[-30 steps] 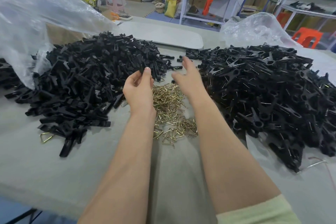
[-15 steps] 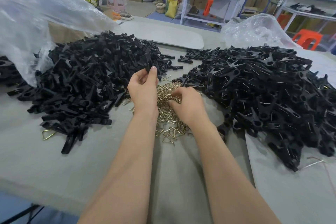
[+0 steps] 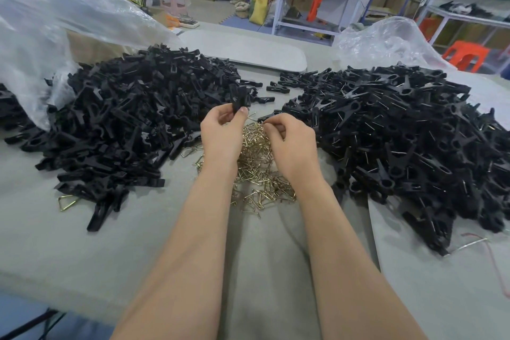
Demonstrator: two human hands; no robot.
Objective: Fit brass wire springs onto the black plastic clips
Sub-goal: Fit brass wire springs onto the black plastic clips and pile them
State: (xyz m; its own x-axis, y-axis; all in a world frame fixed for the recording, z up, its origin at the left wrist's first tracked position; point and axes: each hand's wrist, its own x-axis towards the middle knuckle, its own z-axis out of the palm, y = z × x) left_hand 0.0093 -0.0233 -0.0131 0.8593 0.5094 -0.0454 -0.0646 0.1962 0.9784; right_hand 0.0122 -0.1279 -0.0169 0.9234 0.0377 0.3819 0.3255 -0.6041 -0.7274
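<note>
My left hand (image 3: 222, 132) pinches a black plastic clip (image 3: 239, 98) upright between thumb and fingers, just above the heap of brass wire springs (image 3: 262, 176) in the middle of the table. My right hand (image 3: 291, 141) is curled over the top of that heap, its fingertips pinching a brass spring (image 3: 265, 122). A large pile of loose black clip halves (image 3: 132, 124) lies to the left. To the right lies a pile of assembled black clips (image 3: 408, 141) with wire showing in them.
The grey table (image 3: 82, 251) has its near edge at the bottom left. A clear plastic bag (image 3: 49, 25) rises behind the left pile and another (image 3: 386, 41) behind the right pile. A grey board (image 3: 248, 50) lies at the back. One stray spring (image 3: 66, 201) lies at the left.
My right hand came back from the right pile, dropped onto the spring heap and pinched a spring. My left hand lifted a black clip up out of the left pile's edge.
</note>
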